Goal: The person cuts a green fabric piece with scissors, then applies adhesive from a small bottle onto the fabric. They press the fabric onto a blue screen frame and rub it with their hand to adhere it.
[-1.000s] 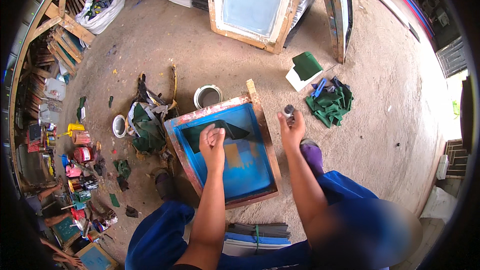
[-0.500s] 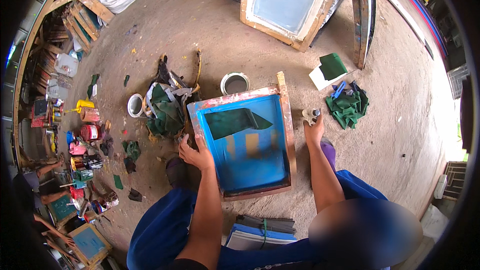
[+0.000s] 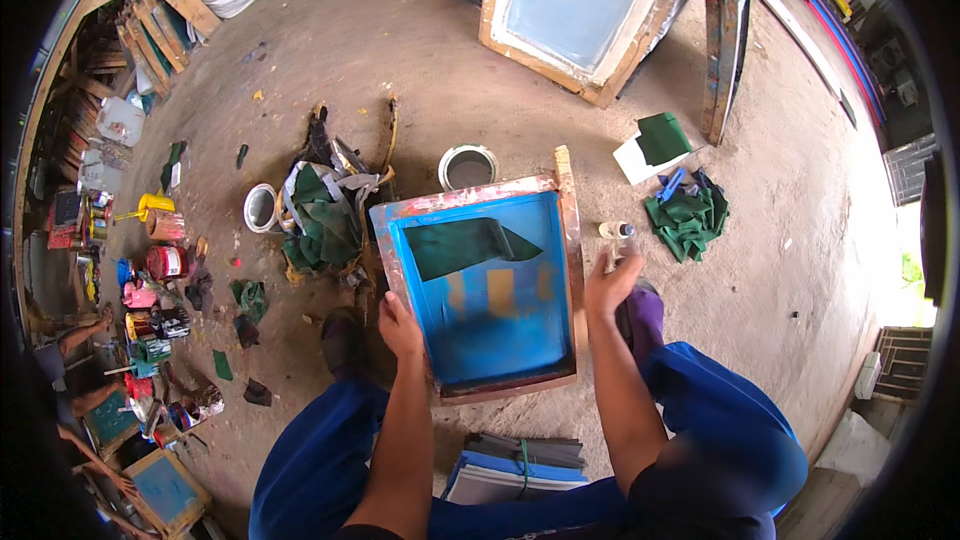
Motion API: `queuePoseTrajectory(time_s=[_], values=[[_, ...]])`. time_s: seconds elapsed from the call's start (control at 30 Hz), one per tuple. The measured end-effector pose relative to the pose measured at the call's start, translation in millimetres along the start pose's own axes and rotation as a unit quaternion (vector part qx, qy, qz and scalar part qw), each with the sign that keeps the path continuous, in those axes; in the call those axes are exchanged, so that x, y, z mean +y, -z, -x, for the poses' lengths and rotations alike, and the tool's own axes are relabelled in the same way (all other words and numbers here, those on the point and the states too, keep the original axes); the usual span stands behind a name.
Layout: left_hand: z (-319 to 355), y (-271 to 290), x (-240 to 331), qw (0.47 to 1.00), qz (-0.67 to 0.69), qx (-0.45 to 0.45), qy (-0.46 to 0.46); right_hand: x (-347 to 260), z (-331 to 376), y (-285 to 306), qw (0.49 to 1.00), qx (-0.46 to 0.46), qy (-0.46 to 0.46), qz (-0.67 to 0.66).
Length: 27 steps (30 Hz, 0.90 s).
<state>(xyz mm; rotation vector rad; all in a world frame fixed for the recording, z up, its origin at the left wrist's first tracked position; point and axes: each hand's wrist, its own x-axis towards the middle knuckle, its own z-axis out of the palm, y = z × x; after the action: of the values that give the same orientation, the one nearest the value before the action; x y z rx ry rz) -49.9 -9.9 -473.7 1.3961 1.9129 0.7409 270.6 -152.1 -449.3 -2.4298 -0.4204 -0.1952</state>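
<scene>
A wooden screen-printing frame (image 3: 572,280) with blue mesh lies tilted before me, a piece of dark green cloth (image 3: 445,248) in its upper part. My left hand (image 3: 402,328) grips the frame's left side, thumb on top and the other fingers hidden beneath the edge. My right hand (image 3: 612,288) is just off the frame's right side, fingers loosely curled and apart, with nothing seen in them. Just beyond its fingertips a small clear bottle with a dark cap (image 3: 616,230) lies on the floor.
Crumpled green cloth (image 3: 688,215) lies to the right. A can (image 3: 468,168) stands behind the frame; a rag heap (image 3: 325,220) and another can (image 3: 262,208) are left. Large screens (image 3: 595,80) lean farther back. A tied stack (image 3: 515,465) sits between my legs. Paint pots (image 3: 167,262) line the left.
My right hand has let go of the small bottle and drawn back toward the frame. My left hand has shifted from fingers spread beside the frame to gripping its left edge.
</scene>
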Motion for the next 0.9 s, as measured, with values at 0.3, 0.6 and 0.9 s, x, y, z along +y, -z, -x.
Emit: queuePoseTrajectory(time_s=[0.3, 0.6, 0.9], values=[[2.5, -3.0, 10.6, 0.999, 0.003, 0.003, -0.044, -127.9, 77.2, -38.4, 0.912, -0.326, 0.248, 0.022], [6.0, -4.7, 11.1, 0.999, -0.037, 0.020, -0.031, -98.3, 81.0, -39.1, 0.894, -0.282, 0.331, 0.106], [9.3, -3.1, 21.0, 0.997, -0.075, 0.021, 0.000, -84.9, 65.2, -34.2, 0.931, -0.211, 0.285, 0.081]])
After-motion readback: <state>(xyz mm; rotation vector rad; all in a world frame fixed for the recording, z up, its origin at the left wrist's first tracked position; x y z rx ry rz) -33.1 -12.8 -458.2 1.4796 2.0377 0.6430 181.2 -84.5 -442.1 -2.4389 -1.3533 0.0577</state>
